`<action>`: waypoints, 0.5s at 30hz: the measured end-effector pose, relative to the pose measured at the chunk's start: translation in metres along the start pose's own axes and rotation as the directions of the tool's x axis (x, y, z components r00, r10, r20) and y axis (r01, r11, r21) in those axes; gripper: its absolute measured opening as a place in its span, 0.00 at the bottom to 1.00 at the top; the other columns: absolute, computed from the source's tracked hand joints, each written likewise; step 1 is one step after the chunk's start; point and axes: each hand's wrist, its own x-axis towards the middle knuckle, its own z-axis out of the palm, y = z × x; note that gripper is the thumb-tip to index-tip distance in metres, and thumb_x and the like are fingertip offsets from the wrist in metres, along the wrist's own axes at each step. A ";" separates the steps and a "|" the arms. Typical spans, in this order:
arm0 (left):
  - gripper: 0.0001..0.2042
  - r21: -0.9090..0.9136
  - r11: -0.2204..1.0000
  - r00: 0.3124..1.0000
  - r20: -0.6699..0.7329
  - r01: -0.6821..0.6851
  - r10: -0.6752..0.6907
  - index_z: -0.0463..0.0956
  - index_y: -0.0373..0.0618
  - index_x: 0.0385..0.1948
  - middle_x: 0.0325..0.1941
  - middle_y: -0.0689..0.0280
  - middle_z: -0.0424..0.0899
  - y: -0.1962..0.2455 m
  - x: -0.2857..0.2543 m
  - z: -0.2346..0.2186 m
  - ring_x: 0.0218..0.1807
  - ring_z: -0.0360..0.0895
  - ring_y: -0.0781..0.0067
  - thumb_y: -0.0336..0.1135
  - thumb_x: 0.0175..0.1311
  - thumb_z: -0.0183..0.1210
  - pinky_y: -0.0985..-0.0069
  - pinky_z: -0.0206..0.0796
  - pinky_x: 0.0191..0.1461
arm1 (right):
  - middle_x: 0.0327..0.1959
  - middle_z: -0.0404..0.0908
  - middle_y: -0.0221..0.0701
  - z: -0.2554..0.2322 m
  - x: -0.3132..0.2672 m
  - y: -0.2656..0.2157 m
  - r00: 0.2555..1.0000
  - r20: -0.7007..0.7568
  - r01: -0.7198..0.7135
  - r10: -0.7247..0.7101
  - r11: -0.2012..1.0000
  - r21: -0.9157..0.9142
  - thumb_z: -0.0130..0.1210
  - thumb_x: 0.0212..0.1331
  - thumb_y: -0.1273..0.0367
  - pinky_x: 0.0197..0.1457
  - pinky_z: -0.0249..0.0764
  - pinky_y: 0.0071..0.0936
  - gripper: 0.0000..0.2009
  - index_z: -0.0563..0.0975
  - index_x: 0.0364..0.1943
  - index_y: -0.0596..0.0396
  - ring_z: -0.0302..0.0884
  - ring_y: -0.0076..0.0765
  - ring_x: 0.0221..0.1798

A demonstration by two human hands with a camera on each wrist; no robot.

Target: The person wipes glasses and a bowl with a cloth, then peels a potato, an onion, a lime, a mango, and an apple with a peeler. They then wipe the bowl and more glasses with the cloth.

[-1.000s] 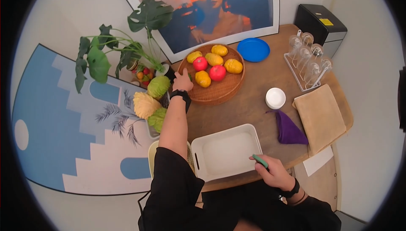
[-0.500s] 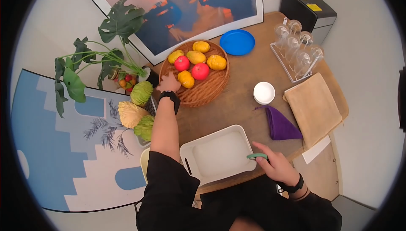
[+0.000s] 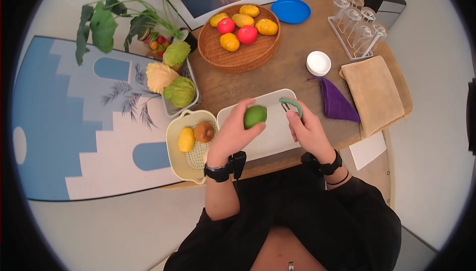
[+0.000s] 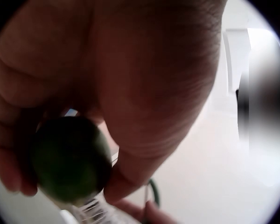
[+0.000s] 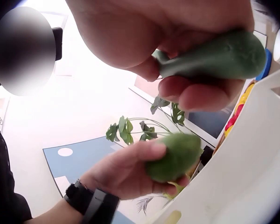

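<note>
My left hand [image 3: 229,136] holds a smooth green oval fruit [image 3: 255,117] between thumb and fingers, above the left part of a white rectangular tub [image 3: 272,141]. The right wrist view shows the same fruit [image 5: 175,157] with its rounded end sticking out past the fingertips. In my right hand [image 3: 312,136] is a peeler [image 3: 296,106] with a green handle, its metal blade pointing toward the fruit with a gap between them. The right wrist view has the peeler's thick handle [image 5: 219,58] lying across the curled fingers.
A cream colander [image 3: 172,147] with a yellow fruit and a brown one stands left of the tub. Behind are a wicker basket [image 3: 270,55] of fruit and a grey crate [image 3: 197,91] of cabbages. A white bowl [image 3: 318,63], purple cloth [image 3: 338,100] and beige cloth [image 3: 374,95] lie right.
My left hand has come back from the wicker basket to above the tub, now with the green fruit. The right hand has shifted the peeler nearer to it. The head view has tilted down.
</note>
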 end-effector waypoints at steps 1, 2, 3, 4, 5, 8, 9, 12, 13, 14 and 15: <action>0.27 0.227 0.972 0.998 0.044 -0.058 0.049 0.67 0.41 0.61 0.54 0.52 0.77 -0.013 -0.011 0.008 0.53 0.79 0.53 0.37 0.60 0.65 0.60 0.72 0.55 | 0.20 0.73 0.28 0.004 -0.005 0.004 1.000 -0.009 0.014 -0.015 1.000 -0.027 0.51 0.74 0.63 0.28 0.68 0.25 0.17 0.74 0.63 0.51 0.69 0.20 0.22; 0.27 0.218 0.975 0.998 0.032 -0.051 0.045 0.67 0.41 0.61 0.54 0.52 0.77 -0.023 -0.019 0.016 0.53 0.79 0.53 0.37 0.60 0.65 0.60 0.72 0.55 | 0.20 0.73 0.28 0.008 -0.009 0.010 1.000 0.002 0.013 -0.013 0.999 -0.038 0.51 0.74 0.63 0.28 0.68 0.25 0.17 0.74 0.63 0.51 0.69 0.20 0.22; 0.26 0.285 0.958 0.999 0.025 0.029 -0.038 0.68 0.40 0.60 0.54 0.50 0.76 -0.030 -0.023 0.025 0.55 0.77 0.48 0.34 0.59 0.63 0.56 0.72 0.56 | 0.20 0.73 0.27 0.011 -0.011 0.016 1.000 -0.006 0.002 -0.002 0.998 -0.059 0.50 0.74 0.63 0.28 0.67 0.24 0.17 0.74 0.63 0.51 0.67 0.19 0.22; 0.25 0.347 0.931 0.992 0.013 0.113 -0.125 0.68 0.40 0.58 0.54 0.48 0.76 -0.038 -0.028 0.034 0.56 0.76 0.42 0.32 0.58 0.60 0.52 0.72 0.57 | 0.20 0.72 0.25 0.014 -0.016 0.022 1.000 -0.011 -0.011 0.010 0.997 -0.081 0.50 0.74 0.64 0.28 0.67 0.23 0.18 0.74 0.63 0.52 0.66 0.18 0.22; 0.25 0.336 0.934 0.992 -0.001 0.122 -0.129 0.68 0.40 0.58 0.54 0.48 0.76 -0.049 -0.031 0.042 0.56 0.76 0.42 0.32 0.58 0.60 0.52 0.72 0.57 | 0.20 0.72 0.25 0.017 -0.021 0.024 1.000 0.003 -0.009 0.010 0.996 -0.094 0.50 0.74 0.64 0.28 0.67 0.23 0.18 0.74 0.63 0.52 0.66 0.18 0.22; 0.24 0.596 0.769 0.937 0.078 0.231 -0.342 0.67 0.44 0.59 0.53 0.47 0.75 -0.060 -0.028 0.058 0.59 0.74 0.42 0.29 0.57 0.56 0.55 0.72 0.59 | 0.19 0.69 0.22 0.019 -0.029 0.027 0.993 0.000 -0.119 0.119 0.992 0.043 0.49 0.75 0.63 0.25 0.63 0.21 0.18 0.74 0.64 0.52 0.64 0.16 0.21; 0.24 0.585 0.775 0.939 0.066 0.239 -0.339 0.67 0.44 0.59 0.53 0.47 0.75 -0.059 -0.025 0.060 0.59 0.74 0.42 0.29 0.57 0.56 0.55 0.72 0.59 | 0.18 0.68 0.20 0.019 -0.031 0.030 0.992 -0.017 -0.125 0.127 0.989 0.082 0.48 0.75 0.63 0.23 0.61 0.19 0.18 0.73 0.64 0.52 0.62 0.15 0.19; 0.25 0.620 0.741 0.928 0.054 0.258 -0.369 0.67 0.43 0.59 0.53 0.46 0.75 -0.060 -0.030 0.065 0.58 0.74 0.41 0.31 0.57 0.58 0.54 0.72 0.59 | 0.17 0.66 0.20 0.016 -0.041 0.030 0.989 -0.020 -0.147 0.150 0.985 0.094 0.47 0.76 0.61 0.20 0.59 0.18 0.19 0.71 0.66 0.53 0.61 0.15 0.16; 0.25 0.567 0.794 0.953 0.047 0.221 -0.299 0.67 0.42 0.59 0.53 0.45 0.75 -0.060 -0.030 0.066 0.58 0.74 0.41 0.31 0.57 0.59 0.53 0.72 0.59 | 0.17 0.66 0.21 0.016 -0.041 0.028 0.988 -0.026 -0.153 0.155 0.985 0.078 0.46 0.77 0.60 0.18 0.59 0.17 0.20 0.70 0.66 0.53 0.61 0.16 0.15; 0.25 0.513 0.841 0.974 0.037 0.174 -0.224 0.67 0.42 0.59 0.53 0.45 0.75 -0.056 -0.030 0.063 0.57 0.75 0.40 0.32 0.58 0.60 0.52 0.72 0.58 | 0.17 0.65 0.21 0.016 -0.043 0.025 0.990 -0.007 -0.139 0.140 0.985 0.104 0.45 0.77 0.59 0.18 0.60 0.18 0.20 0.71 0.65 0.53 0.61 0.16 0.16; 0.25 0.511 0.842 0.976 0.029 0.173 -0.218 0.67 0.42 0.59 0.53 0.45 0.75 -0.053 -0.031 0.061 0.57 0.75 0.40 0.32 0.58 0.60 0.52 0.72 0.58 | 0.17 0.65 0.21 0.018 -0.041 0.025 0.991 -0.005 -0.130 0.131 0.987 0.099 0.45 0.77 0.59 0.18 0.60 0.18 0.20 0.71 0.65 0.53 0.61 0.16 0.16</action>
